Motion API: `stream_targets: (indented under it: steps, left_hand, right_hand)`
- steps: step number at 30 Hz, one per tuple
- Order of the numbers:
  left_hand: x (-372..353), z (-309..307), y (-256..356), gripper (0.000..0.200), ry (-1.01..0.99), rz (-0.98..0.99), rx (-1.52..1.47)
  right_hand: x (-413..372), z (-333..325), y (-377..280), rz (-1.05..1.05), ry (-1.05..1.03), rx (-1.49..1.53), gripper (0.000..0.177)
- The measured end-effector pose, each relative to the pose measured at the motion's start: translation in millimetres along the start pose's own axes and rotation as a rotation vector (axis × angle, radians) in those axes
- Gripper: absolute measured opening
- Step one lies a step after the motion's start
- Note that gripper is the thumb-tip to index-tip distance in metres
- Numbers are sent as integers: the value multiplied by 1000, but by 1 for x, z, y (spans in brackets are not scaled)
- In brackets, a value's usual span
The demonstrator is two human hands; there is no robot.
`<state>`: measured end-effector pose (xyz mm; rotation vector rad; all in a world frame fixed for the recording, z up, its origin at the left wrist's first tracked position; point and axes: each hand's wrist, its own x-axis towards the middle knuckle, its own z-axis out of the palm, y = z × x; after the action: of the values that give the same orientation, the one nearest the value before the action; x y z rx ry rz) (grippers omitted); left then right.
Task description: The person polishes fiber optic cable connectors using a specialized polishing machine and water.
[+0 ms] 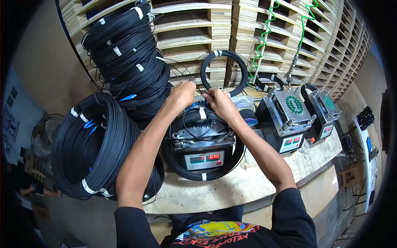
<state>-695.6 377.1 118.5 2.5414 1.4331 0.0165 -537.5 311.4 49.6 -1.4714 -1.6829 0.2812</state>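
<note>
My left hand (182,94) and my right hand (218,101) meet above the far side of a grey machine (201,153) with a red digital display. Both pinch a thin black cable (197,136) that loops over the machine's top. A black cable coil (206,175) with white tape bands lies around the machine's base. The fingertips are close together, near a white tape band (202,113) and blue connectors.
A big black coil (89,144) leans at the left, with a tall stack of coils (124,49) behind it. A single coil (223,72) stands against wooden pallets. Two similar machines (289,118) (326,113) sit at the right on the worn bench (215,192). Green coiled hoses (264,37) hang above.
</note>
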Motion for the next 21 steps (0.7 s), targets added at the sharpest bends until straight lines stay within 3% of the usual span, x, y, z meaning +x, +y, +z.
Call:
stream_targets:
  steps: [9, 10, 16, 17, 18, 19, 21]
  left_hand:
    - [17, 4, -5, 25, -55, 13, 7]
    - [21, 9, -13, 16, -39, 27, -28]
    - [23, 10, -15, 6, -18, 56, -17]
    - [23, 9, -13, 7, -8, 75, -9]
    - [14, -3, -5, 27, -108, 75, -19]
    - [11, -3, -1, 27, -110, 76, -19]
    - [2, 0, 6, 22, 84, 119, 70]
  right_hand:
    - [2, -5, -5, 81, -76, -24, 29]
    - [2, -3, -3, 45, -39, -13, 30]
    - [1, -6, -7, 56, -46, -23, 31]
    - [1, -7, -8, 61, -55, -51, 31]
    - [1, -6, -6, 66, -65, -35, 31]
    - [1, -5, -4, 67, -65, -36, 31]
    - [2, -4, -3, 63, -54, -49, 30]
